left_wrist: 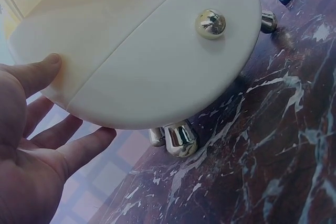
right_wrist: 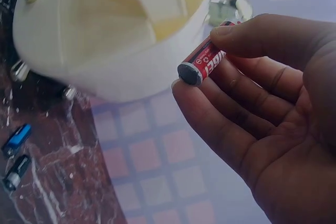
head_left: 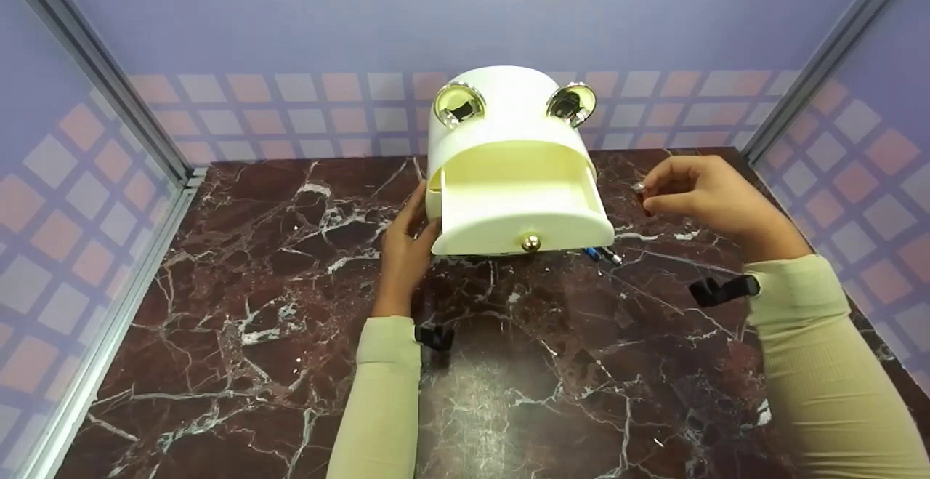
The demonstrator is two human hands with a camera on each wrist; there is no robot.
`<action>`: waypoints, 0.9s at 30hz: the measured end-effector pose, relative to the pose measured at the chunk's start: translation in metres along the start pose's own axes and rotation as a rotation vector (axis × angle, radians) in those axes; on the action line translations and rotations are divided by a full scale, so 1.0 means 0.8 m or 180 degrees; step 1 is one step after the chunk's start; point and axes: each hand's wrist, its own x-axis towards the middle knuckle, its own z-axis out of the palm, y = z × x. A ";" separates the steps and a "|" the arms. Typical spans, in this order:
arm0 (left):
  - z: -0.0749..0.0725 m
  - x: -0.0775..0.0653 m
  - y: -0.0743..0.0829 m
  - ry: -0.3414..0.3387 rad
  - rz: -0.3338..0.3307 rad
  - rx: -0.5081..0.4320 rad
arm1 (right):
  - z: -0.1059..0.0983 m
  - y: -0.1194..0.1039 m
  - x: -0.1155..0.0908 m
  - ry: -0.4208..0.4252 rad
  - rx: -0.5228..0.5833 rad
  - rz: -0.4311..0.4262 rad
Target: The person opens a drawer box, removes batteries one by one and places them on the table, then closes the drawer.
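A white rounded drawer box (head_left: 501, 97) with shiny ear-like trims stands on small metal feet (left_wrist: 181, 139). Its drawer (head_left: 523, 228), pulled forward, shows a pale bare interior and a round gold knob (head_left: 531, 243). At the box's left side, my left hand (head_left: 405, 257) holds it, thumb on the front and other fingers along the side. To the right of the box, my right hand (head_left: 701, 192) is raised and pinches a red and black battery (right_wrist: 202, 59) between thumb and fingertips. The battery's dark flat end faces the right wrist camera.
A blue battery (right_wrist: 17, 139) and a dark battery (right_wrist: 16, 172) lie on the dark marbled table (head_left: 290, 363), near the box's front right foot. Behind the table rises a lilac wall (head_left: 327, 21) with a checked band; side panels stand left and right.
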 end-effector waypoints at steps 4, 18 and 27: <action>0.000 0.000 -0.001 -0.0019 -0.0013 -0.0030 | 0.002 0.017 0.001 0.0071 0.0089 0.0119; -0.001 -0.002 -0.002 -0.0033 0.0073 0.0057 | 0.016 0.065 0.000 0.0218 0.0190 0.0579; -0.001 -0.001 -0.003 -0.0013 0.0059 0.0008 | 0.024 0.088 0.001 0.0241 0.0027 0.0522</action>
